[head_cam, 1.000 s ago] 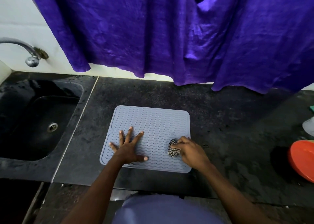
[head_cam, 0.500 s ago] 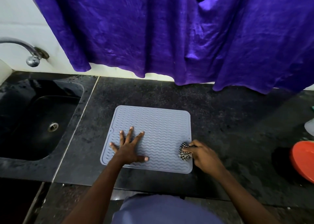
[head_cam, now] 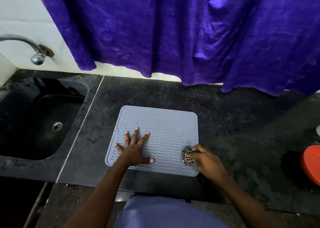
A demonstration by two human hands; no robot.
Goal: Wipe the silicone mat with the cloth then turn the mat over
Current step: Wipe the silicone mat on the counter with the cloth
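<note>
**Mat pinned flat, cloth pressed at its right edge**

The grey silicone mat (head_cam: 161, 132) is laid flat on the dark stone counter (head_cam: 233, 124), ribbed side up, just right of the black sink (head_cam: 43, 120). The left hand (head_cam: 134, 150) is pressed palm-down on the near-left part of the mat, with the fingers spread wide and nothing gripped. The right hand (head_cam: 207, 160) is placed at the mat's near-right edge, with the fingers curled around a bunched black-and-white checked cloth (head_cam: 187, 156). The cloth is held against the mat surface, close to the right border. A chrome tap (head_cam: 37, 54) is seen above the sink, a purple curtain (head_cam: 173, 37) is hung behind the counter, and an orange bowl (head_cam: 311, 163) is partly cut off at the right edge.
</note>
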